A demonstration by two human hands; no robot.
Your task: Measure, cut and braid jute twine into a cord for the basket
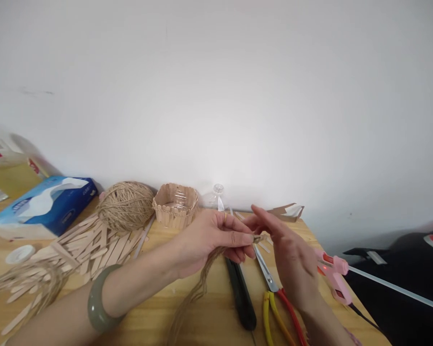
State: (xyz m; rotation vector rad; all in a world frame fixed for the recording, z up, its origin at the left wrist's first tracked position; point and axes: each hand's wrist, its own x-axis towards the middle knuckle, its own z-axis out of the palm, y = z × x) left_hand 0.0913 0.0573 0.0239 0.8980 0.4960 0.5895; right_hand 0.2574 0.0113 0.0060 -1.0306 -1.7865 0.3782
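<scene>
My left hand point(220, 235) is closed, pinching a bundle of jute twine point(203, 281) between thumb and fingers. The strands hang down from it toward the table's front edge, and a short twisted end sticks out past my thumb. My right hand point(292, 259) is beside that end with its fingers stretched out; some fingertips are hidden behind my left hand. Below the hands lie a black-handled knife point(241, 293) and scissors point(271, 283) with a red handle, partly covered by my right hand. Yellow handles point(274, 317) lie against the scissors.
A twine ball point(126, 205), loose craft sticks point(82, 250) and a blue tissue box point(46, 206) fill the left. At the back stand a stick-covered basket point(175, 214) and a clear bottle point(216, 194). A pink glue gun point(335, 278) lies at the right edge, its glue stick jutting out.
</scene>
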